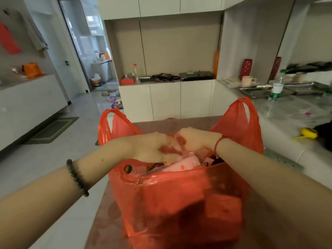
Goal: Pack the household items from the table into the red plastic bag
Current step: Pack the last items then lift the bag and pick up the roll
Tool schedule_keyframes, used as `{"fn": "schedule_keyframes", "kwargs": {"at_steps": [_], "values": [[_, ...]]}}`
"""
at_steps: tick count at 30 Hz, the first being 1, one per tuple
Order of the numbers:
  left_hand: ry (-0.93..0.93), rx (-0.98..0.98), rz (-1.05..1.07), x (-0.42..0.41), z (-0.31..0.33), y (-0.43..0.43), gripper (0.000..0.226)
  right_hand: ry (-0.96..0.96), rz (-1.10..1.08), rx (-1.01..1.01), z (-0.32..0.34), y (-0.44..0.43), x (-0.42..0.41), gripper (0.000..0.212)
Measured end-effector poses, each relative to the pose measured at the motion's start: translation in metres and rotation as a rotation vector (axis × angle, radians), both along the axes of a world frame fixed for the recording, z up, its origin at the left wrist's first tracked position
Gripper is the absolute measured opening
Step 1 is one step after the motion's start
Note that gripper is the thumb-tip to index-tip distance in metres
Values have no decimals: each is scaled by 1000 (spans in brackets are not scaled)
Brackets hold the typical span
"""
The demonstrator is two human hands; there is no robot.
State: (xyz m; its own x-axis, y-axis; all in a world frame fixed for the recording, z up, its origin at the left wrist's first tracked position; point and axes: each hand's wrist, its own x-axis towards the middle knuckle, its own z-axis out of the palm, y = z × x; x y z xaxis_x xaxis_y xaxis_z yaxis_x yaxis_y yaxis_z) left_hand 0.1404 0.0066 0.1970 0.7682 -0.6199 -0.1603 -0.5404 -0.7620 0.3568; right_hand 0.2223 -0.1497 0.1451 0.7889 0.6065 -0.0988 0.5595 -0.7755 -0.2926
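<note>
A pale kitchen with white cabinets lies behind the brown counter (179,123) on which the one red plastic bag (179,200) stands, bulging with packed items. Both hands meet over its mouth: the left hand (152,148) and right hand (194,141) have their fingers curled in and pinching thin film at the top, though exactly what each grips is blurred. Two handle loops stand up, one either side. The film looks soft, slippery and easily torn, so I would lift it by both loops together
</note>
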Motion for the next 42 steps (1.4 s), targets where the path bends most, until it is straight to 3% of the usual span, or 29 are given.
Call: {"fn": "schedule_keyframes", "kwargs": {"at_steps": [4,8,11,14,19,23,25,29,32,36,40,42], "values": [[-128,-458,96,17,16,-70,25,-94,-140,466,59,-67,-10,10],[35,-945,124,30,33,-167,12,-87,-361,925,90,-159,-20,16],[153,-1084,152,33,27,-244,13,-80,-536,1118,73,-223,-15,18],[251,-1105,238,43,3,-309,32,48,-713,1060,24,-282,-2,25],[516,-1088,539,88,-88,-365,38,290,-933,796,-85,-336,20,35],[667,-1091,882,123,-166,-369,37,348,-853,483,-161,-353,39,61],[704,-1150,1013,131,-193,-369,36,312,-780,301,-187,-355,49,65],[739,-1145,1090,140,-224,-373,26,178,-663,-74,-220,-348,63,78],[841,-1164,1105,145,-240,-381,20,239,-686,0,-234,-348,69,82],[975,-1211,1142,159,-270,-392,50,350,-737,310,-235,-345,60,68],[897,-1176,1156,163,-254,-400,85,332,-660,427,-225,-348,48,58],[832,-1237,1198,169,-258,-399,92,353,-566,532,-219,-354,53,46]]}}
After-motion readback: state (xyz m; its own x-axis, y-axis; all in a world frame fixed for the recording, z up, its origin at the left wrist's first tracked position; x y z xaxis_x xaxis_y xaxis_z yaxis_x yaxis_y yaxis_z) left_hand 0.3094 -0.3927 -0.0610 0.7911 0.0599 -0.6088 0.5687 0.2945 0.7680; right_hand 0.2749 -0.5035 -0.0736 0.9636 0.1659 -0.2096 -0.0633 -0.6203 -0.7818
